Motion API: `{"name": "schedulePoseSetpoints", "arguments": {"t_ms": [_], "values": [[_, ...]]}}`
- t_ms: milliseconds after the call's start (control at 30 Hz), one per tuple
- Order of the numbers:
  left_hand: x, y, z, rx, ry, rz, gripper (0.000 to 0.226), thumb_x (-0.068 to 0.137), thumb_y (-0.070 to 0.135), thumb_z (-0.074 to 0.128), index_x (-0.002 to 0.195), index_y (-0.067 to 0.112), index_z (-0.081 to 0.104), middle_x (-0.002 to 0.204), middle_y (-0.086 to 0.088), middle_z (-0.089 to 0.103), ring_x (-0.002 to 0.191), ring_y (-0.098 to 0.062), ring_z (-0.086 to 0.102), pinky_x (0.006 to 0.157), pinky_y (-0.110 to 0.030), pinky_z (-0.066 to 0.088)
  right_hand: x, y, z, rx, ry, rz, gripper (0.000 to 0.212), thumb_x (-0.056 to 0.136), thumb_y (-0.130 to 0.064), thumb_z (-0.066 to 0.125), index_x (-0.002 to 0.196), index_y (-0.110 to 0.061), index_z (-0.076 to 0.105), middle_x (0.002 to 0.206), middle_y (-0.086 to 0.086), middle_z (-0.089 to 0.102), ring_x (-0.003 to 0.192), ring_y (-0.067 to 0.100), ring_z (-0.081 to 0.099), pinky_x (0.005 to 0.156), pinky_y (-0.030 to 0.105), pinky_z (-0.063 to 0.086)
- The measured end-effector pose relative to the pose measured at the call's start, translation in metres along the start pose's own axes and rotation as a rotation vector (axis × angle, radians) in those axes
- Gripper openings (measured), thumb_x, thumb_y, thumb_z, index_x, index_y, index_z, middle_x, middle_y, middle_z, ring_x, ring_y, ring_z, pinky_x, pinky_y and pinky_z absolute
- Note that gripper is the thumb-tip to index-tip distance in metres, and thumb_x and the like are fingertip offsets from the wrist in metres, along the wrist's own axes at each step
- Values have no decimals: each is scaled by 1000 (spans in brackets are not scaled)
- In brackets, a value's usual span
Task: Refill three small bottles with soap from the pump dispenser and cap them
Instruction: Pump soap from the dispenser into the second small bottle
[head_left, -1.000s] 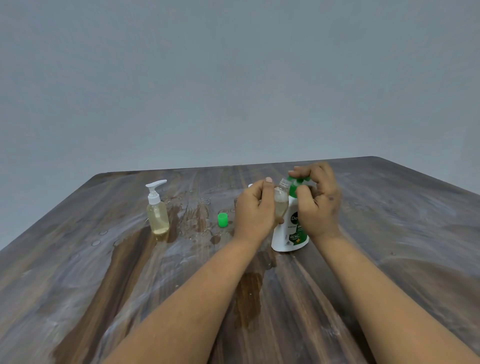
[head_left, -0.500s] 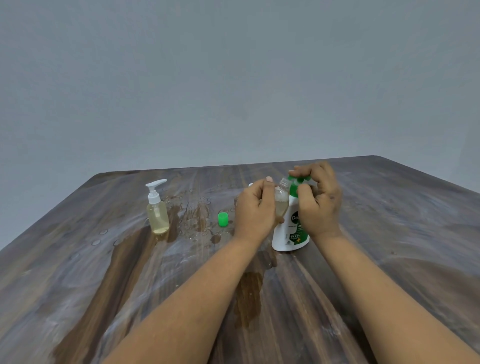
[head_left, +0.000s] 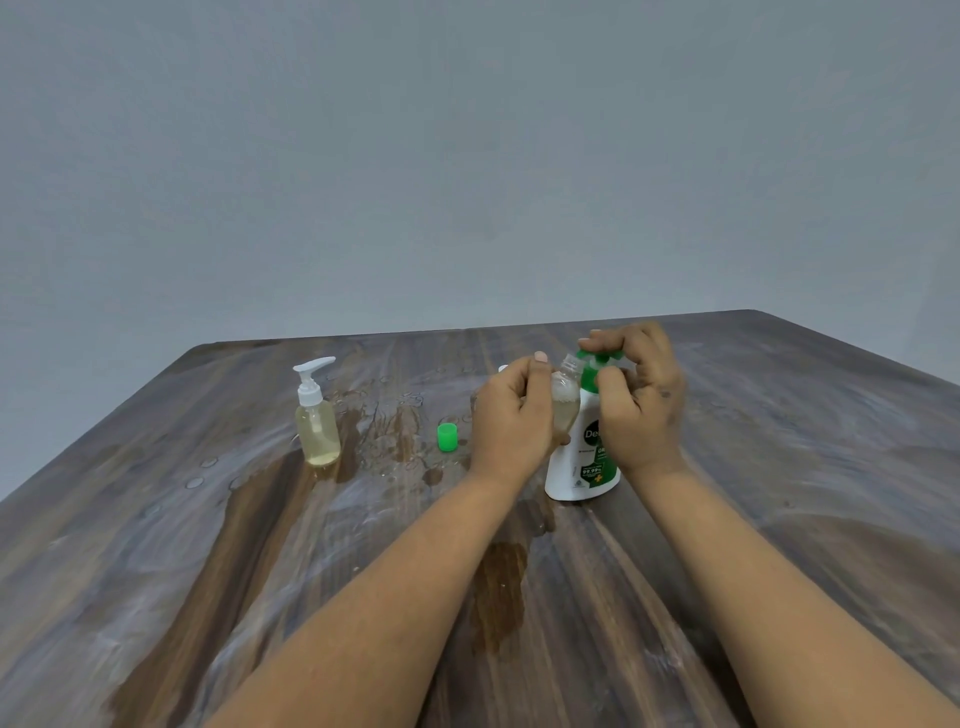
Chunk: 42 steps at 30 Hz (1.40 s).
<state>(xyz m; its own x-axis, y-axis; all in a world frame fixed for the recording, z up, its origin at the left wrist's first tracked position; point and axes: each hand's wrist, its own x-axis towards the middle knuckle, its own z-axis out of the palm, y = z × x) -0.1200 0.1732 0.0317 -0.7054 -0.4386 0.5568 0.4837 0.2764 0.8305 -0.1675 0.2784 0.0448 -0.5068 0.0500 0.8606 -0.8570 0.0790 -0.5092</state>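
Reading "99.99%" on the white-and-green pump dispenser (head_left: 582, 467); brand partly hidden. Left hand (head_left: 511, 415) curls round a small clear bottle (head_left: 566, 397), tilted, mouth at the nozzle. Right hand (head_left: 639, 400) grips the pump head, fingers curled. Green cap (head_left: 447, 435) left of dispenser.

A dark, wood-grain worktop (head_left: 779, 467) with pale smears and wet patches carries a small clear pump bottle (head_left: 316, 426) of yellowish liquid at the left, a small green plastic cap (head_left: 447, 436) nearer the middle, and a white-and-green soap dispenser (head_left: 584, 457) standing upright.
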Motion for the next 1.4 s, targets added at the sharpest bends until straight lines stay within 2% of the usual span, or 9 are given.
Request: {"name": "schedulePoseSetpoints", "arguments": {"t_ms": [200,300,467,667,833,1000,1167,1267,1400], "values": [[0,1,0,7,3,-19,50,104,32,42,76,-7,53,61,-34,52,53,-50,53,45,-56,46,-1,-1,-1,-20,-9,-59,37,69,-3,43,97,-11,66,98,4,59,93,-2,55,78,14,44],[1,0,0,16,7,-26,50,104,32,42,76,-8,53,61,-34,52,53,-50,53,44,-55,46,-1,-3,0,-1,-3,-33,32,70,-9,42,91,-16,64,94,2,59,91,-2,56,77,13,43],[0,0,1,11,6,-18,50,103,33,42,77,-7,55,63,-32,54,55,-50,55,46,-56,49,1,-3,0,4,12,10,27,71,-13,41,84,-17,65,90,-9,56,88,2,57,69,30,50],[1,0,1,8,13,-17,51,103,34,42,75,-7,53,62,-33,52,55,-50,52,51,-58,48,-2,-1,-1,-35,-7,-61,38,68,0,44,96,-14,65,97,0,57,92,-2,54,78,15,44],[0,2,1,2,17,-30,50,104,31,42,75,-8,53,61,-34,52,54,-50,53,46,-57,46,0,-3,-1,16,5,-17,29,71,-11,42,87,-15,65,93,1,59,90,0,56,76,16,46],[-1,2,0,23,6,-11,51,104,32,41,77,-9,54,63,-34,54,56,-50,55,46,-56,46,0,-3,0,2,3,5,29,70,-4,43,85,-16,65,92,4,59,88,0,56,74,15,45],[0,0,0,13,7,-19,50,102,35,42,75,-6,53,65,-33,53,57,-51,54,51,-58,48,-2,-1,-1,-9,-7,-56,37,69,-3,43,96,-14,65,97,-1,57,91,4,57,78,21,47],[1,-1,0,19,9,-13,51,101,37,41,76,-6,54,65,-33,54,57,-50,55,50,-58,48,-1,-1,0,11,1,-25,32,70,-9,42,92,-16,65,95,-2,57,90,1,56,77,18,46],[1,-1,1,7,12,-18,50,102,35,42,76,-5,54,65,-32,53,57,-50,54,49,-58,49,0,1,1,3,6,15,28,72,-6,43,85,-14,66,91,-9,56,88,3,56,66,29,49]]}}
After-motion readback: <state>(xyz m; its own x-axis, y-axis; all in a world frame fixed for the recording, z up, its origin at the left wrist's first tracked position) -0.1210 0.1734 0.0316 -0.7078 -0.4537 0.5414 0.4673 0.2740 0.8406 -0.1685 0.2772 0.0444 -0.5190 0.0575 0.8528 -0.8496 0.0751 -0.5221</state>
